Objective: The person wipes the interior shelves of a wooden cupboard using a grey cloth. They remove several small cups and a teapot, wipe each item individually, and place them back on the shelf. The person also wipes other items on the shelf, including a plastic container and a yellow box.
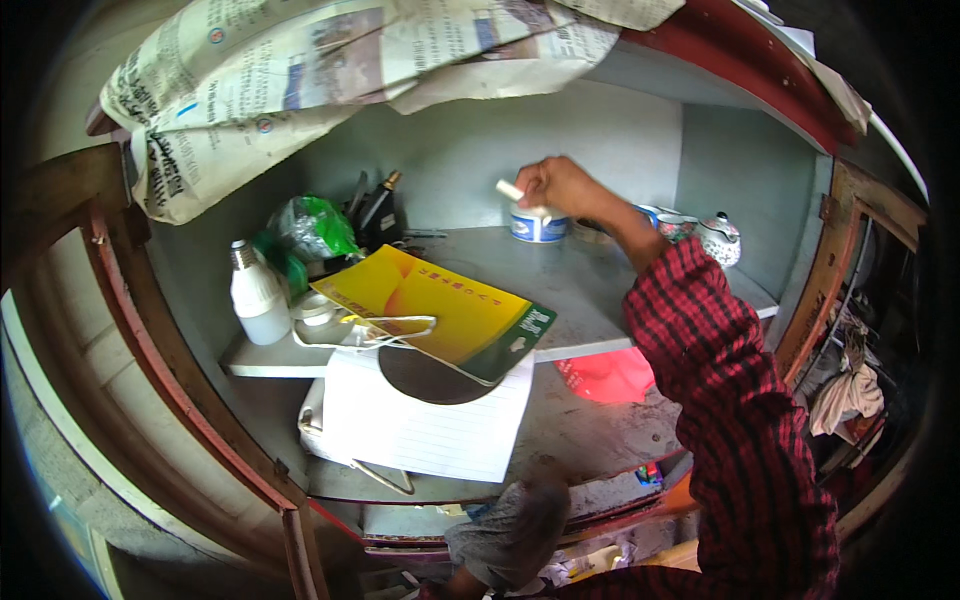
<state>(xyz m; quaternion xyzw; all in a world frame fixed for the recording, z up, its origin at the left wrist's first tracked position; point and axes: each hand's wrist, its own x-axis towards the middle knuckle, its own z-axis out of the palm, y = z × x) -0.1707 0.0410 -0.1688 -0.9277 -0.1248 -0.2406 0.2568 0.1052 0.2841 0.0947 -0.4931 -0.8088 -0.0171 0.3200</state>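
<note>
My right hand (555, 185) reaches deep into the cabinet and pinches a small white stick-like piece (510, 190). Just below it, a white container with a blue label (538, 226) stands on the upper shelf (570, 285). At the bottom of the view my left hand (466, 584) is mostly hidden by a grey cloth (510, 529), blurred and seemingly gripped. A yellow and green card packet (442, 307) lies over the shelf's front edge. Beneath it are a dark round-edged piece (427, 375) and lined white paper (442, 435).
On the left stand a bulb (259, 300), a green and clear plastic bag (315, 225) and a black bottle (379, 214). A patterned lidded pot (721, 240) sits at right. Newspaper (337, 60) overhangs the top. A red plastic piece (607, 373) lies on the lower shelf. Wooden doors (195, 390) flank the cabinet.
</note>
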